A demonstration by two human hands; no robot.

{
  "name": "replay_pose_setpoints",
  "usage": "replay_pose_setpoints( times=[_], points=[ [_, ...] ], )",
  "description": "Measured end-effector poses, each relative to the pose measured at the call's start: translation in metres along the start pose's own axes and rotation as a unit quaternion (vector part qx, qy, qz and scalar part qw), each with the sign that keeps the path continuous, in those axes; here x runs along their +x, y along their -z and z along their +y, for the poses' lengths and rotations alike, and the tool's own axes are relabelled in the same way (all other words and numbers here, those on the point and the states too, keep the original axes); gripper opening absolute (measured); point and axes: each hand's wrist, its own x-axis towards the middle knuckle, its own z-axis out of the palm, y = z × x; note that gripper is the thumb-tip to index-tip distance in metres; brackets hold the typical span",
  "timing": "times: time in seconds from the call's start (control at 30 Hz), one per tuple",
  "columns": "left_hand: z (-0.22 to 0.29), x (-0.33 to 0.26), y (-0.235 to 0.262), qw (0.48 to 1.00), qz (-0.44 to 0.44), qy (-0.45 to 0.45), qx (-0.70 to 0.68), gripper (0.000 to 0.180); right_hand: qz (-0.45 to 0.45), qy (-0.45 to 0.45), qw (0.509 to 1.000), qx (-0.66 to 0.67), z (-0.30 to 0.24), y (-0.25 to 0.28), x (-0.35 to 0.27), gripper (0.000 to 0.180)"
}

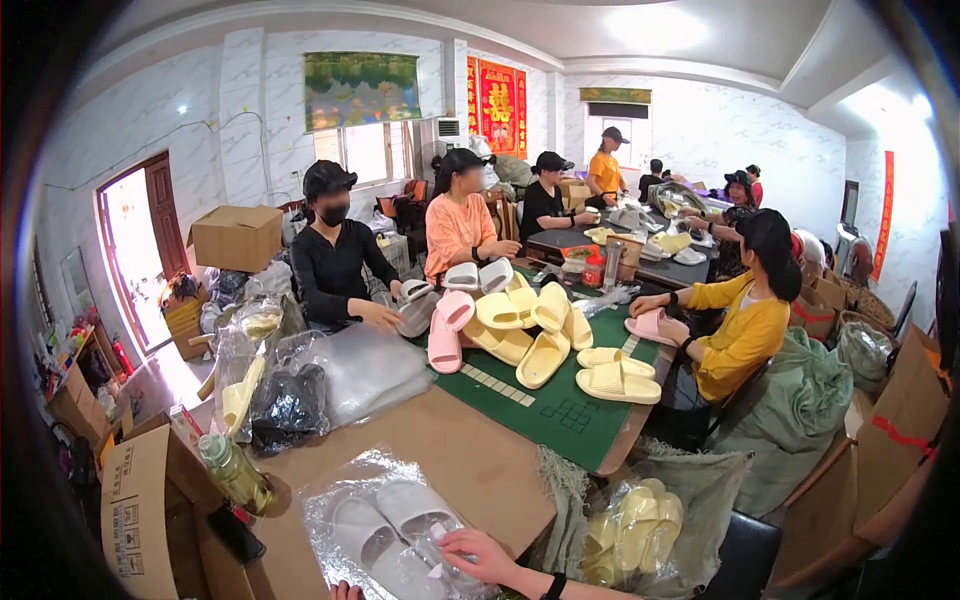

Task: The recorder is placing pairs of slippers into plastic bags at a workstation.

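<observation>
A clear plastic bag (330,490) with a pair of light grey slippers (412,507) inside lies on the brown cardboard table cover (450,445) in front of me. My right hand (480,556) rests on the right side of the bag, fingers stretched over the plastic near a slipper. Only the fingertips of my left hand (346,592) show at the lower edge; they look curled on the bag's near edge, and the rest is out of view. A green-lidded water bottle (236,473) and a dark phone (236,536) are to the left.
Yellow, pink and grey slippers (515,325) are heaped on a green mat (480,395). Flat plastic bags (370,365) lie left of them. A sack (715,475) of bagged yellow slippers stands at right. A cardboard box (150,510) is near left. Co-workers sit along the tables.
</observation>
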Motion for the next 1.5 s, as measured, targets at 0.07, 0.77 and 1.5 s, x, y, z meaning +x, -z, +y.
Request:
replay_pose_setpoints(
  times=[0.07, 0.77, 1.5],
  points=[
    [0.004, 0.0, 0.004, 1.0, -0.003, 0.007, -0.005, 0.049, 0.0, 0.002, 1.0, -0.002, -0.001, -0.001, -0.001, 0.013],
    [0.009, 0.001, 0.01, 1.0, 0.01, -0.018, 0.012, 0.047, 0.004, 0.004, 1.0, -0.005, 0.006, -0.003, -0.004, 0.013],
    [0.004, -0.011, 0.006, 1.0, 0.005, 0.001, 0.013, 0.049, -0.015, -0.037, 0.999, 0.013, -0.002, -0.004, -0.008, 0.013]
  ],
)
